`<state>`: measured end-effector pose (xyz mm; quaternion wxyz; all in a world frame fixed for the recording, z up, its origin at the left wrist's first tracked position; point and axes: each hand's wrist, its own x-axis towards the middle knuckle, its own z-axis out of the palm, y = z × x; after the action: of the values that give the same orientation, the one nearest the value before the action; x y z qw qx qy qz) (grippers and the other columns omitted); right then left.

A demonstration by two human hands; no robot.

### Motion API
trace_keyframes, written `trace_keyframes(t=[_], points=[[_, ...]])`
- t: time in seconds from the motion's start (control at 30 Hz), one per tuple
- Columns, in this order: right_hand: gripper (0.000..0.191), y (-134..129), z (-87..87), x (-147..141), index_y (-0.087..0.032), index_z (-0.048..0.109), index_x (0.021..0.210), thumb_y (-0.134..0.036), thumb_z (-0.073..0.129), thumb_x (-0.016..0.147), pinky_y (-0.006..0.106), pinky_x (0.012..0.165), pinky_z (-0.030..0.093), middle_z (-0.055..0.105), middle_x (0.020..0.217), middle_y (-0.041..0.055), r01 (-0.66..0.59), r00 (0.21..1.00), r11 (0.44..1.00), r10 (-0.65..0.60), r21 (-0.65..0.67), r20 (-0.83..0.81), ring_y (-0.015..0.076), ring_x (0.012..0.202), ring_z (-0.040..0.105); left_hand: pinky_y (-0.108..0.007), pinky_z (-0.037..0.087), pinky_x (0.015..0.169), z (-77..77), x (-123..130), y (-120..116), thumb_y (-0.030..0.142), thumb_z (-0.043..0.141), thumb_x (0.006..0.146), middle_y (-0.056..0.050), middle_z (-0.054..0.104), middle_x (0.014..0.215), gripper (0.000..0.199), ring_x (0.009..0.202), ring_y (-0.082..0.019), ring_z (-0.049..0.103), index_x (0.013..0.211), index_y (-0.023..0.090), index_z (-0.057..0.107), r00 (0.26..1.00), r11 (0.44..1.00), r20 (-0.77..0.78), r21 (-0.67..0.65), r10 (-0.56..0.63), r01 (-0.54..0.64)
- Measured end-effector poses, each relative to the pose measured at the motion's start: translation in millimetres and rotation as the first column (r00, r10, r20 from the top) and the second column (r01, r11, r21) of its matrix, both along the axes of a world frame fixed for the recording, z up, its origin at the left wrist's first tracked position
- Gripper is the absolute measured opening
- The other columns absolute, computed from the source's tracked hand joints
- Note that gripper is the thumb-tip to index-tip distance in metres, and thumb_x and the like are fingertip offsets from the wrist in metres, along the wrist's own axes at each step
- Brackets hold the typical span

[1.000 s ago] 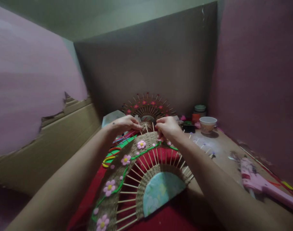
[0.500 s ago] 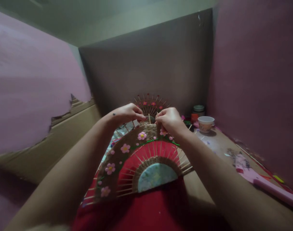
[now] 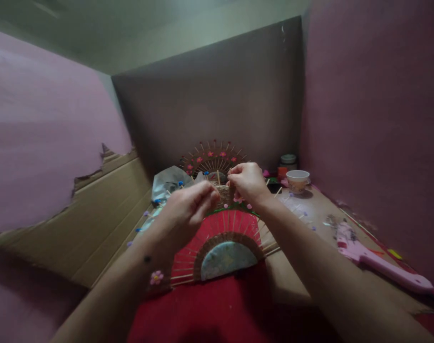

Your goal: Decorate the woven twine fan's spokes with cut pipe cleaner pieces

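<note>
A half-round fan (image 3: 200,247) of sticks and woven twine, with pink flowers and a pale patterned centre, stands over red cloth (image 3: 210,309). At its top edge my right hand (image 3: 246,183) pinches a thin stick tip. My left hand (image 3: 199,202) is closed in front of the fan's upper left part, fingertips pressed together; anything between them is too small to make out. Between the hands a bare stick (image 3: 218,177) rises from the twine band (image 3: 223,195). My left forearm hides much of the fan's left side.
Behind stands a second fan (image 3: 217,155) with red flowers. A white cup (image 3: 298,182), a lidded jar (image 3: 287,161) and a pink glue gun (image 3: 388,269) lie to the right. Torn cardboard (image 3: 95,209) leans at left, near a clear plastic bag (image 3: 170,181).
My left hand has moved down and nearer, away from the fan's top edge. My right hand stays at the stick there. The view has shifted slightly, showing blue and purple stick tips at left.
</note>
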<state>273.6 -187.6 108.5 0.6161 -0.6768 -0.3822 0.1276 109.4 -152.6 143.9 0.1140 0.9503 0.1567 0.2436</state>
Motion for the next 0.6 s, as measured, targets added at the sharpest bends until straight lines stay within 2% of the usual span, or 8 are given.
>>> trace_keyframes(t=[0.1, 0.23, 0.3, 0.37, 0.43, 0.5, 0.57, 0.6], points=[[0.015, -1, 2.1, 0, -0.014, 0.060, 0.059, -0.008, 0.049, 0.066, 0.020, 0.033, 0.035, 0.057, 0.044, 0.0013, -0.022, 0.999, 1.000, 0.022, 0.000, -0.028, 0.0117, 0.030, 0.050, -0.024, 0.037, 0.061, -23.0, -12, -10, 0.034, 0.041, 0.089, 0.000, 0.056, 0.068, 0.027, 0.063, -0.011, 0.048, 0.074, 0.017, 0.056, 0.998, 0.989, -0.036, -0.138, -0.052, 0.046], [0.013, -5, 2.9, -1, -0.015, 0.058, 0.059, -0.007, 0.050, 0.065, 0.019, 0.030, 0.033, 0.054, 0.042, -0.0005, -0.051, 0.997, 0.999, 0.052, 0.017, -0.052, 0.0117, 0.029, 0.049, -0.026, 0.042, 0.067, -45.1, -25, -7, 0.037, 0.044, 0.088, -0.001, 0.060, 0.073, 0.025, 0.071, -0.014, 0.054, 0.081, 0.018, 0.058, 0.999, 0.941, -0.026, -0.334, 0.046, -0.052], [0.010, -7, 3.5, -2, -0.015, 0.058, 0.059, -0.009, 0.052, 0.066, 0.019, 0.028, 0.031, 0.056, 0.044, -0.0003, -0.063, 0.996, 0.997, 0.065, 0.033, -0.055, 0.0110, 0.028, 0.048, -0.027, 0.044, 0.070, -54.0, -34, -3, 0.038, 0.051, 0.084, -0.001, 0.062, 0.078, 0.024, 0.076, -0.015, 0.057, 0.096, 0.018, 0.057, 0.988, 0.901, 0.091, -0.427, 0.123, -0.072], [0.008, -11, 4.7, -4, -0.014, 0.057, 0.061, -0.012, 0.053, 0.067, 0.019, 0.027, 0.030, 0.059, 0.049, 0.0005, -0.068, 0.996, 0.996, 0.071, 0.053, -0.059, 0.0099, 0.028, 0.048, -0.025, 0.046, 0.067, -61.2, -45, 4, 0.038, 0.060, 0.078, 0.000, 0.062, 0.077, 0.042, 0.074, -0.015, 0.059, 0.114, 0.019, 0.049, 0.925, 0.859, 0.267, -0.501, 0.272, -0.108], [0.007, -16, 6.3, -8, -0.015, 0.057, 0.063, -0.013, 0.053, 0.068, 0.018, 0.027, 0.029, 0.060, 0.052, 0.0006, -0.071, 0.995, 0.995, 0.075, 0.069, -0.059, 0.0090, 0.028, 0.048, -0.022, 0.044, 0.055, -65.2, -58, 14, 0.038, 0.067, 0.071, 0.003, 0.062, 0.068, 0.068, 0.060, -0.013, 0.058, 0.128, 0.019, 0.036, 0.812, 0.783, 0.380, -0.606, 0.442, -0.143], [0.007, -22, 8.2, -13, -0.015, 0.056, 0.063, -0.013, 0.053, 0.069, 0.017, 0.027, 0.029, 0.060, 0.051, 0.0000, -0.086, 0.994, 0.992, 0.092, 0.093, -0.062, 0.0084, 0.028, 0.048, -0.017, 0.036, 0.042, -66.0, -68, 26, 0.041, 0.071, 0.065, 0.006, 0.060, 0.057, 0.080, 0.042, -0.010, 0.050, 0.130, 0.016, 0.033, 0.742, 0.671, 0.383, -0.731, 0.549, -0.119], [0.006, -27, 10.2, -19, -0.015, 0.055, 0.064, -0.012, 0.053, 0.069, 0.017, 0.027, 0.029, 0.058, 0.050, -0.0010, -0.112, 0.990, 0.987, 0.121, 0.119, -0.069, 0.0078, 0.028, 0.047, -0.015, 0.027, 0.035, -65.1, -75, 35, 0.042, 0.073, 0.061, 0.006, 0.057, 0.050, 0.071, 0.033, -0.006, 0.040, 0.119, 0.012, 0.045, 0.748, 0.576, 0.345, -0.815, 0.567, -0.060], [0.006, -28, 11.1, -22, -0.015, 0.055, 0.064, -0.012, 0.053, 0.069, 0.016, 0.027, 0.029, 0.057, 0.048, -0.0014, -0.122, 0.988, 0.984, 0.132, 0.129, -0.075, 0.0074, 0.028, 0.047, -0.014, 0.024, 0.033, -64.4, -77, 39, 0.042, 0.073, 0.060, 0.006, 0.056, 0.049, 0.062, 0.031, -0.004, 0.037, 0.109, 0.011, 0.051, 0.766, 0.547, 0.334, -0.836, 0.550, -0.029]])
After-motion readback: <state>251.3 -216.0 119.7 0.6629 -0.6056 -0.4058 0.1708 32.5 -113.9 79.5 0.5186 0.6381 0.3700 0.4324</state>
